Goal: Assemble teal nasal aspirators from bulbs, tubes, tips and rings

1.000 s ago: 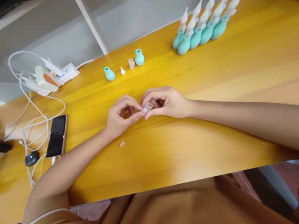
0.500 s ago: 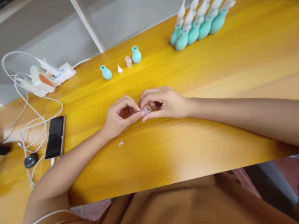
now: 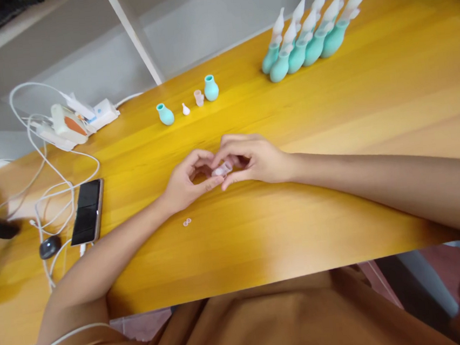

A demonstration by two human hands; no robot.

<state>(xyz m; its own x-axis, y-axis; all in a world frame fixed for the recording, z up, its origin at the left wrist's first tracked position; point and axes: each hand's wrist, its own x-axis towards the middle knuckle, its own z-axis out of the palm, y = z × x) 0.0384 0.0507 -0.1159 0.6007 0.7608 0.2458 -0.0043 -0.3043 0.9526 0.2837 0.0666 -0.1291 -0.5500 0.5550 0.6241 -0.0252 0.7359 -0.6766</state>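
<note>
Your left hand (image 3: 182,185) has spread slightly; it and your right hand (image 3: 260,160) pinch the clear cup (image 3: 224,168), which a slack grip could drop.

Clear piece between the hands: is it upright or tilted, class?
Tilted: the clear piece slants between the left hand and right hand, its right end higher than its left.
</note>
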